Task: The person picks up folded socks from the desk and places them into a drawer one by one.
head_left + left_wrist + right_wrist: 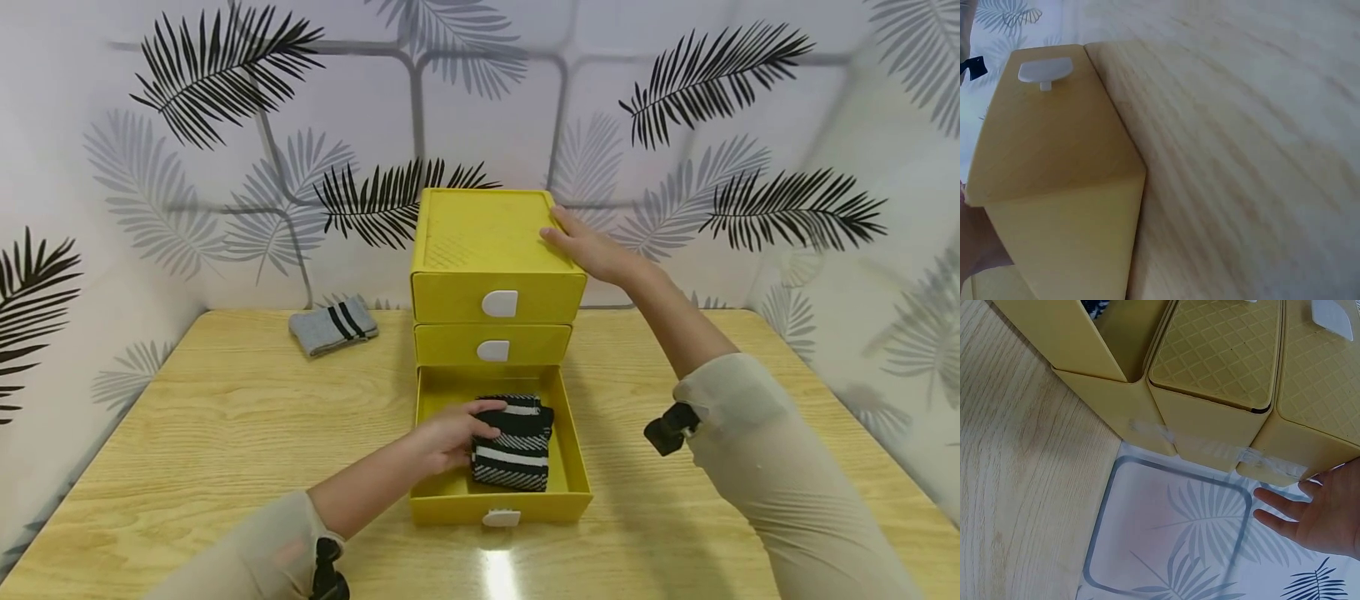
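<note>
Striped socks (516,442) lie in the open drawer (573,467), clasped by the left grip (450,433).

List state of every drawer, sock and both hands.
Bottom drawer: pulled open, socks inside.
Middle drawer: closed.
Top drawer: closed.
Black striped socks: folded, in bottom drawer.
Grey socks: folded, on table.
Left hand: grips black striped socks.
Right hand: flat on the cabinet top.
</note>
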The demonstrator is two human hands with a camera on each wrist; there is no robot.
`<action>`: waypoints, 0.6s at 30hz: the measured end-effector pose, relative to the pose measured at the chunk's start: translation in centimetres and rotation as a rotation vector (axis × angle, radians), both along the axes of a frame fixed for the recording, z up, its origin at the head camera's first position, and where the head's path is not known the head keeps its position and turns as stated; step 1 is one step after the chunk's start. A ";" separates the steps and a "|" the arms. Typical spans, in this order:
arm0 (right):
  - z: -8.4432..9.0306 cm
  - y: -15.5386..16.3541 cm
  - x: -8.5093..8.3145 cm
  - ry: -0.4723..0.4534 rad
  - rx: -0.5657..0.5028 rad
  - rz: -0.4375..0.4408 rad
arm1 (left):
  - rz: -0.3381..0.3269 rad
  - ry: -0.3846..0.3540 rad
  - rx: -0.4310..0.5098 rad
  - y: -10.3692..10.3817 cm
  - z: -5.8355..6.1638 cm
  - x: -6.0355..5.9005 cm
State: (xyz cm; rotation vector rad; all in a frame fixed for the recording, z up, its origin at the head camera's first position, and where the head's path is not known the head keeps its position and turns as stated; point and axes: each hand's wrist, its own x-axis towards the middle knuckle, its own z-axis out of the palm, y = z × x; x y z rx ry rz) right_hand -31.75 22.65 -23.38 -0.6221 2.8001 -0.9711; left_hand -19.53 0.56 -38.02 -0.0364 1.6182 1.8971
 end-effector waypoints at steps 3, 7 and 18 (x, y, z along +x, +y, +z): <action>0.0 0.0 0.0 -0.001 0.003 -0.005 | 0.029 -0.056 0.058 0.6 -0.3 0.1; 0.1 0.0 0.1 -0.003 0.007 -0.009 | 0.062 -0.060 0.074 1.4 -0.3 0.3; 0.1 -0.2 0.2 -0.009 -0.001 -0.004 | 0.082 -0.047 0.005 1.3 -0.1 0.2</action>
